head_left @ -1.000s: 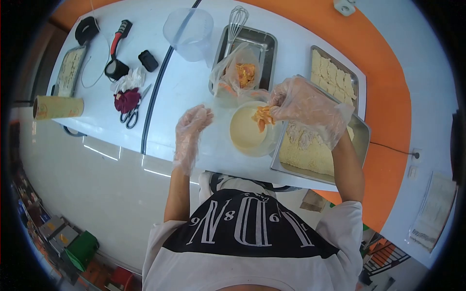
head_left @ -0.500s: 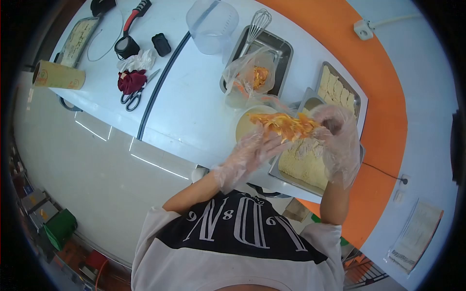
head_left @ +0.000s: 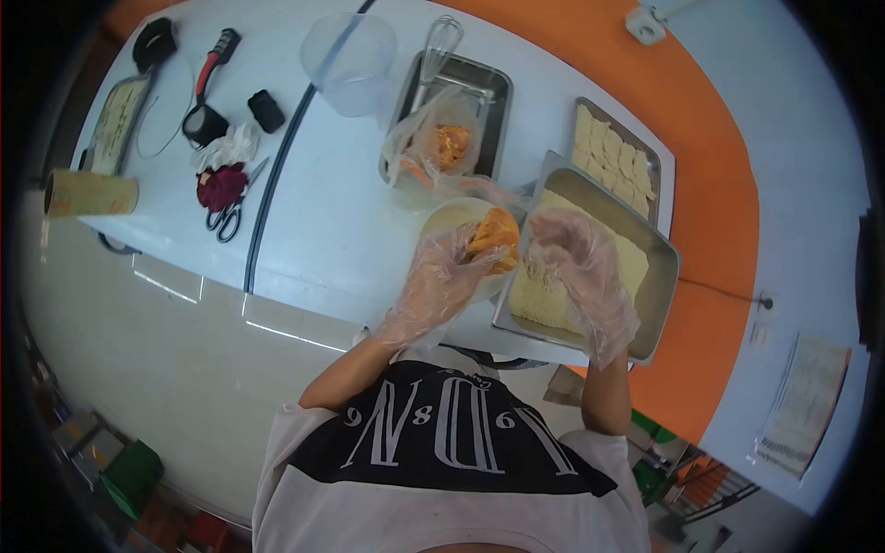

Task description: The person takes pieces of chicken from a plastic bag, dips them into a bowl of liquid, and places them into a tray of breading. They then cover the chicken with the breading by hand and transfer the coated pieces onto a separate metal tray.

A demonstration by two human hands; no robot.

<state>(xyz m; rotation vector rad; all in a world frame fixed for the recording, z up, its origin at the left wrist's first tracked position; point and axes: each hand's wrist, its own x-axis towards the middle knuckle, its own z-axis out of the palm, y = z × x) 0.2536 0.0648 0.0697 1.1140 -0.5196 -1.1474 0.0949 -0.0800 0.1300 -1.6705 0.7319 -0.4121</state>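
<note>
My left hand, in a clear plastic glove, is closed around a clump of orange, wet-looking food. The clump hangs over a round bowl, which is partly hidden by the hand. My right hand, gloved too, is held over a deep metal tray with its fingers curled inward; what they hold, if anything, is hidden. Pale yellow crumbs cover the bottom of that tray. A clear plastic bag with more orange food rests in a second metal tray beyond the bowl.
At the far right lies a tray of flat, pale coated pieces. A whisk leans in the second tray, beside a clear measuring jug. Scissors, a maroon cloth and a cardboard-coloured roll lie to the left.
The orange food was stretched between both hands; now it is bunched in my left hand. My right hand has come away from it, over the crumb tray. The view has shifted.
</note>
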